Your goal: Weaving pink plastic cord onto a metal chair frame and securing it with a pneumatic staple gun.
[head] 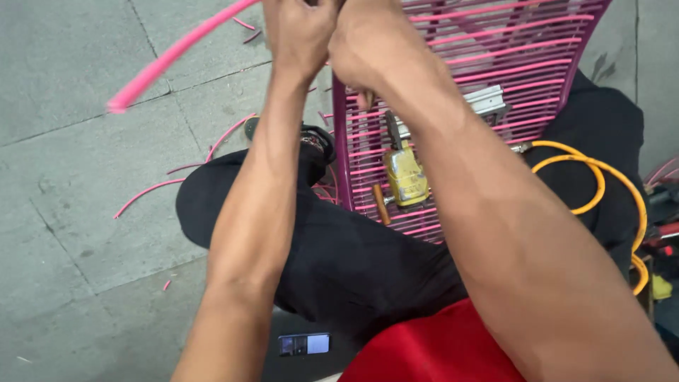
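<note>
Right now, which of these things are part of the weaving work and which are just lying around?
In use:
left hand
right hand
pink cord
purple frame strung with pink cord

Lying about:
yellow tool on the strung cords
orange hose
pink offcuts on the floor
phone

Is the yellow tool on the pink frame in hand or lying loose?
Lying loose: the yellow tool rests on the pink frame, both hands above it.
</note>
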